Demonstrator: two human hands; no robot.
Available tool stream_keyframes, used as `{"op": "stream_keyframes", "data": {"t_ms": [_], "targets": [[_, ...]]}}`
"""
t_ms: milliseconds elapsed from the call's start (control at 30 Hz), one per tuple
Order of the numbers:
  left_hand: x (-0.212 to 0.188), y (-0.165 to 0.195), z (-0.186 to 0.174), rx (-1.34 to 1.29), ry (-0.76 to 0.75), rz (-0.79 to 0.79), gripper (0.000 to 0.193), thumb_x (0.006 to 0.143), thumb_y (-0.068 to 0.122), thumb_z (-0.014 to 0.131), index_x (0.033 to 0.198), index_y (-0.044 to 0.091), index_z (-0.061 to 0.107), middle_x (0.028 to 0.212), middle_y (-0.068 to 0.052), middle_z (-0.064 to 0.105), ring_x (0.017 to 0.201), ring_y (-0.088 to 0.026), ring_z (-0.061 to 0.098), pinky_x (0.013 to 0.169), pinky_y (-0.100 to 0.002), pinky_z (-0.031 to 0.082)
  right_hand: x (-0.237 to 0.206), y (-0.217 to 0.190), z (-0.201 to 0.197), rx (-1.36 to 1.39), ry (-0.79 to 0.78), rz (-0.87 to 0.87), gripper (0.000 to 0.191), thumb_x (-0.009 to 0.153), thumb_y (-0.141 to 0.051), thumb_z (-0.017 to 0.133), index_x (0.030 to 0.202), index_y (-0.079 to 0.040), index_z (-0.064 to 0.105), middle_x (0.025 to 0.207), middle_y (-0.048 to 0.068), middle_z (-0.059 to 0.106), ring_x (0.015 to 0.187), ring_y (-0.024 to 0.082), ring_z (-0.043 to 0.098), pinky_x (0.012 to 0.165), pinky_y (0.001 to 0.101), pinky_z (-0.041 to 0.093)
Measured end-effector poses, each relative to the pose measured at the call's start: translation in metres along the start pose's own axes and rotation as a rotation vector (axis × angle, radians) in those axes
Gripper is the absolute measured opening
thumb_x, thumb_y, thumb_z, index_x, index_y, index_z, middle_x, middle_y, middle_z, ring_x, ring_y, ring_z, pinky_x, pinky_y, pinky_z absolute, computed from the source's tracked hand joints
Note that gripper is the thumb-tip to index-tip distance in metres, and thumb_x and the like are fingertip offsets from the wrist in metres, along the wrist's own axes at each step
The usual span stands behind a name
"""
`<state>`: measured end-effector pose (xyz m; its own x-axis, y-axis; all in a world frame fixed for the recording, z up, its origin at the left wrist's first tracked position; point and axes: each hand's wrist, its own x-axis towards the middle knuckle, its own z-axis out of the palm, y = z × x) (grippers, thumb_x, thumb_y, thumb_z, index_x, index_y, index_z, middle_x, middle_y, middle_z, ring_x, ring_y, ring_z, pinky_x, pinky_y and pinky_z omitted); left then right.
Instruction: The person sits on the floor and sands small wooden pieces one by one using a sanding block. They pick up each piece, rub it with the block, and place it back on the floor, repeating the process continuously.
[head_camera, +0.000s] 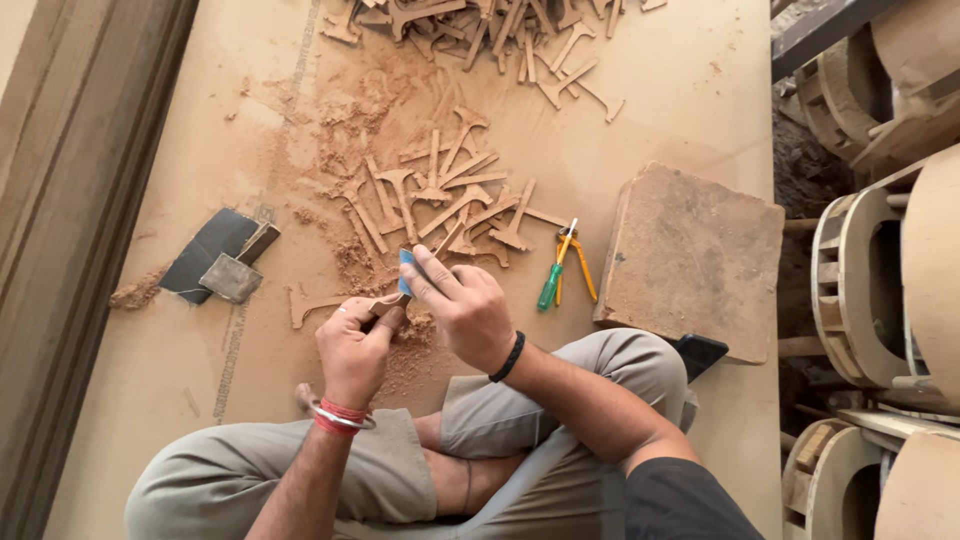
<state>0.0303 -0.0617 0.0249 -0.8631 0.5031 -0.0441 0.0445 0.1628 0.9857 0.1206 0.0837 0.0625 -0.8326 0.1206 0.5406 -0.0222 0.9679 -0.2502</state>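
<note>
You sit cross-legged on a large brown board (180, 380) that carries everything here. Far to the left, a dark wooden beam (70, 230) runs along the board's left edge. Just inside that edge lies a dark sheet of sandpaper (205, 252) with a small grey square piece (231, 277) on its lower corner, and a little heap of sawdust (135, 293) beside it.

Moving right, your left hand (355, 345) sits near the board's middle, low down, its fingers curled and pinching a small flat wooden cut-out (384, 303) at its end. A lone cut-out piece (310, 303) lies on the board just left of that hand.

Your right hand (462, 305) is touching the left, its fingers pressed together over a blue pad of sandpaper (406, 272), which it holds against the cut-out. So the cut-out is caught between both hands, just above the board, over a patch of sawdust.

Above your hands a loose cluster of T-shaped wooden pieces (440, 195) is scattered over the middle of the board, and a bigger pile (480, 25) lies along the top edge. Right of the hands rests a green-handled screwdriver (556, 270) next to yellow-handled pliers (582, 270). Further right a square slab (695, 260) lies at the board's right edge. Beyond that edge stand rounded wooden frames (870, 290).
</note>
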Motion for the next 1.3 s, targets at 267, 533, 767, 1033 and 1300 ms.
{"op": "stream_keyframes", "data": {"t_ms": [267,533,767,1033,1300], "targets": [[-0.002,0.002,-0.007,-0.006,0.01,-0.021,0.006,0.09,0.004,0.073,0.093,0.001,0.076,0.077,-0.004,0.07,0.064,-0.008,0.064,0.057,-0.025,0.051,0.0,0.014,0.006,-0.056,0.041,-0.074,0.039,0.091,-0.008,0.066,0.129,-0.011,0.073,0.139,0.01,0.066,0.082,0.022,0.063,0.079,0.0356,0.053],[-0.003,0.014,0.0,0.119,0.071,0.102,0.01,0.088,0.004,0.075,0.098,0.002,0.078,0.075,-0.004,0.068,0.061,-0.01,0.061,0.056,-0.025,0.047,0.006,0.016,-0.002,-0.072,0.061,0.019,0.038,0.094,-0.005,0.063,0.13,-0.013,0.071,0.142,0.01,0.065,0.099,0.021,0.07,0.087,0.0351,0.055],[-0.007,0.002,-0.005,-0.09,0.027,0.004,0.008,0.092,0.004,0.073,0.096,-0.001,0.075,0.08,-0.003,0.068,0.064,-0.01,0.064,0.058,-0.024,0.051,0.011,0.037,-0.002,-0.187,0.051,0.045,0.039,0.089,-0.008,0.066,0.127,-0.011,0.075,0.136,0.011,0.069,0.08,0.02,0.066,0.072,0.0345,0.054],[0.01,-0.041,-0.009,-0.809,-0.118,-0.51,0.017,0.102,0.015,0.062,0.097,0.001,0.069,0.076,-0.004,0.065,0.057,-0.012,0.059,0.053,-0.027,0.051,-0.005,0.039,0.009,0.003,0.144,0.035,0.038,0.095,-0.003,0.066,0.129,-0.016,0.075,0.128,0.001,0.073,0.092,0.016,0.069,0.08,0.0337,0.056],[0.012,-0.05,-0.018,-0.923,-0.219,-0.63,0.02,0.102,0.02,0.06,0.09,0.005,0.063,0.069,-0.004,0.064,0.053,-0.012,0.056,0.047,-0.028,0.046,0.01,0.069,0.011,-0.216,0.215,0.027,0.04,0.089,-0.002,0.061,0.126,-0.012,0.072,0.137,0.014,0.065,0.105,0.026,0.071,0.088,0.0392,0.054]]}}
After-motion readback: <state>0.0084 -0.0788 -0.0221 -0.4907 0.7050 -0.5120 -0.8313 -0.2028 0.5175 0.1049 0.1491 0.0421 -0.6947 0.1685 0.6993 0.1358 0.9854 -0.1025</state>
